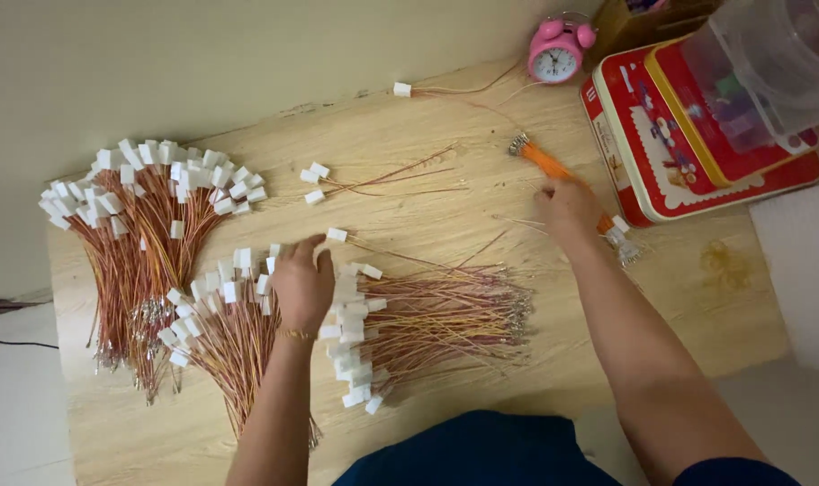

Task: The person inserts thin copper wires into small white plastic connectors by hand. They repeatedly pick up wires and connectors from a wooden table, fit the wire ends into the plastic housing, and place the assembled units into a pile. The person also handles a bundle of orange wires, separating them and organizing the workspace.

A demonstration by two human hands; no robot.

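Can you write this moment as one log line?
left hand: on wire bundle | right hand: on orange wires | table: clock, tin

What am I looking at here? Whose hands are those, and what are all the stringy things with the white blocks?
The picture comes from a camera worn on a person's head, looking down, so the two arms are that person's own.

They work at a wooden table. The stringy things are thin red and yellow wires, each with a small white plastic plug at one end. They lie in bundles: a big one on the left, one under the left hand, and one in the middle. A few loose wires lie further back.

The left hand rests flat on the plugs between two bundles. The right hand rests on an orange bunch of wires; I cannot tell whether it grips it.

At the back stand a pink alarm clock and a red tin with a clear plastic box on top.
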